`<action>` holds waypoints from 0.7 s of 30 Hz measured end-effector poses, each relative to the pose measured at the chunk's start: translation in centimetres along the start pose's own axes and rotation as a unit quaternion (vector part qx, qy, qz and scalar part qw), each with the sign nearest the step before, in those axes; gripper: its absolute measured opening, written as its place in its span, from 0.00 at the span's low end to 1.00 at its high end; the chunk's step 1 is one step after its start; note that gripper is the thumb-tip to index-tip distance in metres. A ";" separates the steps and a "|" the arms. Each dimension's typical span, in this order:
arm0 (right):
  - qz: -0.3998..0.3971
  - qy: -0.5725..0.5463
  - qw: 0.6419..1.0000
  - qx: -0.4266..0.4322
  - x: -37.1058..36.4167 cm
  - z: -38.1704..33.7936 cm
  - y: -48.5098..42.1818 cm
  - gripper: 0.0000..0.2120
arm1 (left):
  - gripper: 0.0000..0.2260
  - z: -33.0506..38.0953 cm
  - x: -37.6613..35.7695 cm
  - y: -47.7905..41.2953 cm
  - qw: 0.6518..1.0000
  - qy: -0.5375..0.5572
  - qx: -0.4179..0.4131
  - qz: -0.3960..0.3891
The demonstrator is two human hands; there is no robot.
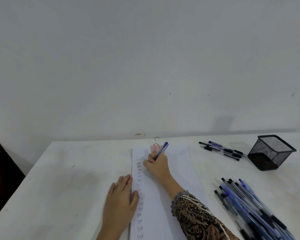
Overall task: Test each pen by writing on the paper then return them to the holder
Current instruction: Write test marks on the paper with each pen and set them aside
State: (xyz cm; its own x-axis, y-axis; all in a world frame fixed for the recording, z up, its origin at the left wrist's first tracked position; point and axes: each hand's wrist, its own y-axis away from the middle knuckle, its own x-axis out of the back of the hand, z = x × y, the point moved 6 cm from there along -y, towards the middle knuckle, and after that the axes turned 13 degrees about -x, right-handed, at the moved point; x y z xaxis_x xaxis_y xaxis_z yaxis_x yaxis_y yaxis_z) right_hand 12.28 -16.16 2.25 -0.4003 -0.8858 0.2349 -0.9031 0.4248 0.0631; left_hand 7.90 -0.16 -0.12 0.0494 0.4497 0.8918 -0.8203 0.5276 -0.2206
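Pen testing looks to be midway: the right hand (pixel 156 166) grips a blue pen (pixel 161 150) in a writing hold. The pen's tip is hidden under the curled fingers and seems pressed to the paper (pixel 178 172), at the head of a second column just right of a long row of "Test" words. The left hand (pixel 120 196) lies flat with straight fingers, grasping nothing, its thumb side resting on the sheet's edge, near and to the left of the writing hand. A binder clip (pixel 157 144) sits just beyond the writing hand at the top of the sheet. Well off to that hand's right stands the mesh holder (pixel 271 152), with no pen showing above its rim. A small bunch of pens (pixel 222 150) lies between hand and holder, and a big pile (pixel 249 203) lies closer to the person, right of the patterned sleeve (pixel 197 217). Should the flat hand lift, the sheet may slide under the stroke and spoil the mark. The heel of the writing hand could drag across fresh ink. Nothing marks either heap as tested, so a pen laid in the wrong one might be skipped or tried twice. The holder looks light, and a pen dropped against its wall may tip it.
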 end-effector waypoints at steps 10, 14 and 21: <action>-0.022 -0.029 0.999 -0.008 -0.2 -0.1 0.4 0.23 | 0.43 -0.1 -0.1 0.1 1.000 -0.008 -0.002 0.001; -0.024 -0.288 0.950 -0.120 1.5 0.8 0.2 0.22 | 0.43 0.0 0.2 0.1 1.000 -0.013 -0.003 0.006; -0.047 -0.537 0.825 -0.173 3.8 3.0 2.2 0.20 | 0.43 0.2 0.3 0.2 1.000 -0.012 -0.002 0.004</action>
State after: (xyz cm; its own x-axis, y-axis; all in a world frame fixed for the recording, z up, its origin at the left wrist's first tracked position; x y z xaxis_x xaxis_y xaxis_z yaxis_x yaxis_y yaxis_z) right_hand 8.31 -19.12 0.32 -0.4061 -0.4936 -0.7690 -0.9138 0.2094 0.3481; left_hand 7.68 -0.08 0.13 0.0289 0.4364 0.8993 -0.8179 0.5276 -0.2297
